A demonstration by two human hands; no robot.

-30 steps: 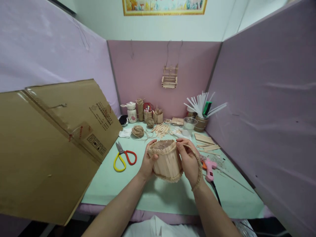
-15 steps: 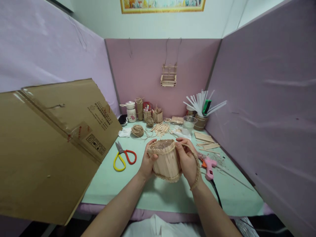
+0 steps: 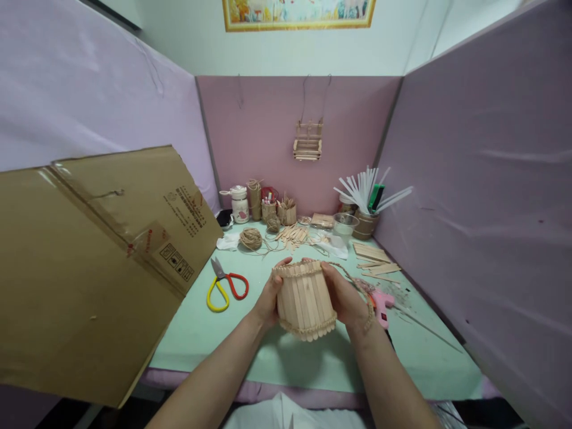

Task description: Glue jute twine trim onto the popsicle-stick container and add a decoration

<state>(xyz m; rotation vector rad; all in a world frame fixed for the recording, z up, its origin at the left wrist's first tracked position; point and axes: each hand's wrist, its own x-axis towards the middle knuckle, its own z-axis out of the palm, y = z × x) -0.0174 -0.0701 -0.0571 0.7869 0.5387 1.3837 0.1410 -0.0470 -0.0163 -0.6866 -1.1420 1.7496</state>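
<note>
Between my hands, above the table, is a round basket of upright wooden craft sticks, with braided cord around its top and bottom. My left hand grips its left side, thumb in front near the rim. My right hand clasps the right side, its fingertips partly hidden behind the basket. A loose end of braided cord runs from the rim over my right hand and hangs by the wrist. The basket's inside is turned away from view. To the right lies a pink glue gun, partly behind my right forearm.
Scissors with yellow and red handles lie at left, beside a leaning cardboard sheet. Behind are a twine ball, loose craft sticks, a clear plastic cup and a pot of white glue sticks. Stacked wooden strips sit right.
The basket has been tipped so its outer wall faces me and its opening is out of sight. My right hand has moved from pinching the cord at the rim to holding the side.
</note>
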